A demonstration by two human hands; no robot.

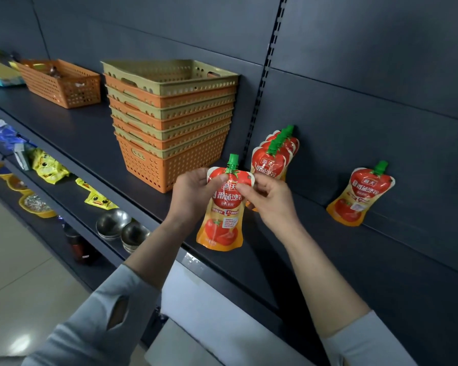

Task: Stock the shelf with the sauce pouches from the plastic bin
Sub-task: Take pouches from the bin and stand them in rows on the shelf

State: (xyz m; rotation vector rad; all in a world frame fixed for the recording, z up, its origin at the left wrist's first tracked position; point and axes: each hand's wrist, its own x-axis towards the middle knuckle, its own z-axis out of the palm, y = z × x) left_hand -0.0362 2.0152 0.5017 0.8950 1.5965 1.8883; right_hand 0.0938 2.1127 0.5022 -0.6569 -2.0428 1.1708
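A red and orange tomato sauce pouch (221,220) with a green cap hangs upright over the front of the dark shelf (315,247). My left hand (196,191) grips its upper left edge and my right hand (267,199) pinches its upper right edge. Behind my right hand a row of several like pouches (274,151) stands against the back panel. One more pouch (360,194) leans on the panel further right. No bin holding pouches is in sight.
A stack of orange and tan perforated baskets (172,122) stands just left of the pouches. A single orange basket (61,83) sits further left. The lower shelf holds yellow snack bags (48,167) and steel bowls (122,228). White paper (209,307) lies below my arms.
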